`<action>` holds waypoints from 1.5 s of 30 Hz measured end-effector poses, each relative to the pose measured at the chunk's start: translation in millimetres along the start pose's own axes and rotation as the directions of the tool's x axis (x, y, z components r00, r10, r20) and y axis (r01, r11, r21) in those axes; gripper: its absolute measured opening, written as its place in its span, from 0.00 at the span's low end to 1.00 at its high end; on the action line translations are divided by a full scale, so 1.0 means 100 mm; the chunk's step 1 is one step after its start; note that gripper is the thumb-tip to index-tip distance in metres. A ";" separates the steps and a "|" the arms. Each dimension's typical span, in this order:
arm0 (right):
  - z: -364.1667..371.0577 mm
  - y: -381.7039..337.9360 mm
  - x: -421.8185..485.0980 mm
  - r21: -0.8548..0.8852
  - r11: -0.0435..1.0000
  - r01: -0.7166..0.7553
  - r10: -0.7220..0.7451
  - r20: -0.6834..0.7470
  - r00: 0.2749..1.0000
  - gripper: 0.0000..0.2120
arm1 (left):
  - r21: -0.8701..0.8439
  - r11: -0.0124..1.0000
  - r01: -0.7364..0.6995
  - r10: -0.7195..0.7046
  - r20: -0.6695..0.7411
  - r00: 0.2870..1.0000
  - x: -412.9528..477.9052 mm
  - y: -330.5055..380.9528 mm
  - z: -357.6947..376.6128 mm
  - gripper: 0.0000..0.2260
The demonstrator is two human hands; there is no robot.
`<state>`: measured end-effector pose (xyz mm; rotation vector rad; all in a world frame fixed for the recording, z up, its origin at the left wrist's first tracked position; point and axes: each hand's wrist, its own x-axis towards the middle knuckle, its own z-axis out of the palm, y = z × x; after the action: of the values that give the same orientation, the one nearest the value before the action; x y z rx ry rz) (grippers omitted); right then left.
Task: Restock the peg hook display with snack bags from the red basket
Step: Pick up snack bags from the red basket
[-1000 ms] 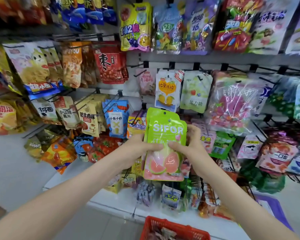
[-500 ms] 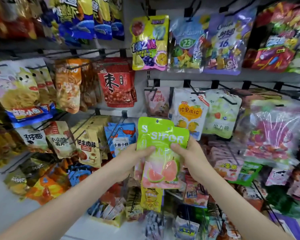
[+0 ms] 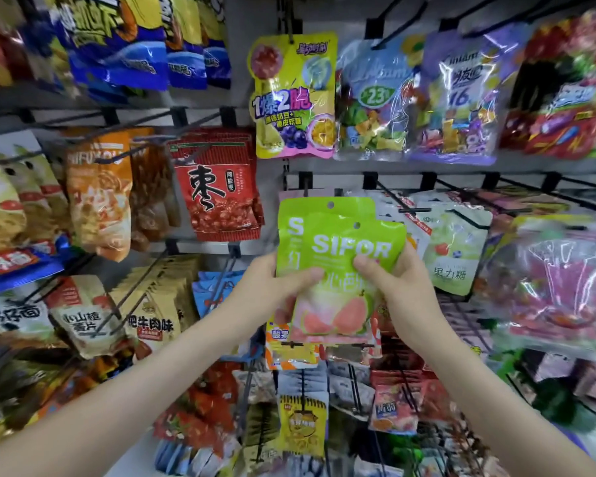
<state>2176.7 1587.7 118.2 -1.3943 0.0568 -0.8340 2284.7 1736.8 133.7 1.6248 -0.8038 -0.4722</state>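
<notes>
Before peg hooks (image 3: 391, 197), left hand (image 3: 262, 290) and right hand (image 3: 398, 287) flank gripped bags (image 3: 344, 246).

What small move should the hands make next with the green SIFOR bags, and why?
Probably lift the green SIFOR bags slightly and line their hang holes up with the black peg hook above: left hand and right hand pinch both, holes visible, neither hung.

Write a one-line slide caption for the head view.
Left hand and right hand grip two overlapping SIFOR bags, hang holes up, before the peg hooks.
</notes>
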 end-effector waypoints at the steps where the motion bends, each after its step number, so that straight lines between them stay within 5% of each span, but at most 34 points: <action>1: -0.02 -0.05 0.02 -0.003 1.000 0.016 -0.016 -0.002 1.000 0.14 | -0.014 1.000 -0.028 0.028 -0.016 0.999 0.02 0.03 0.02 0.05; 8: -0.25 -0.32 0.21 -0.219 0.967 0.127 -0.142 -0.052 0.989 0.22 | 0.003 0.994 -0.112 0.112 -0.080 0.990 0.21 0.29 0.19 0.04; 11: -0.33 -0.45 0.25 -0.504 0.820 0.271 -0.328 -0.027 0.944 0.30 | 0.061 0.989 -0.136 0.144 -0.144 0.979 0.29 0.36 0.31 0.05; 13: -0.39 -0.54 0.28 -0.591 0.737 0.328 -0.387 0.029 0.922 0.25 | 0.067 0.986 -0.149 0.158 -0.150 0.976 0.32 0.41 0.40 0.04; 22: -0.62 -0.93 0.50 -0.489 0.840 0.237 -0.276 -0.009 0.961 0.07 | 0.041 0.966 -0.256 0.259 -0.136 0.956 0.45 0.68 0.67 0.08; 29: -0.75 -1.26 0.73 -0.464 0.847 0.261 -0.300 -0.011 0.954 0.11 | -0.029 0.948 -0.318 0.315 -0.078 0.946 0.52 0.95 0.70 0.01; 37: -0.74 -1.73 1.06 -0.498 0.795 0.347 -0.417 -0.033 0.908 0.13 | -0.088 0.908 -0.410 0.385 -0.213 0.898 0.60 1.28 0.45 0.02; 45: -0.48 -1.85 1.40 -0.464 0.822 0.331 -0.390 -0.034 0.920 0.08 | -0.121 0.881 -0.458 0.372 -0.420 0.828 0.54 1.30 -0.14 0.14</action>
<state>2165.0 1481.7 329.5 -1.8216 0.0897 -1.2890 2300.0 1699.8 269.1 1.2306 -0.7486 0.0784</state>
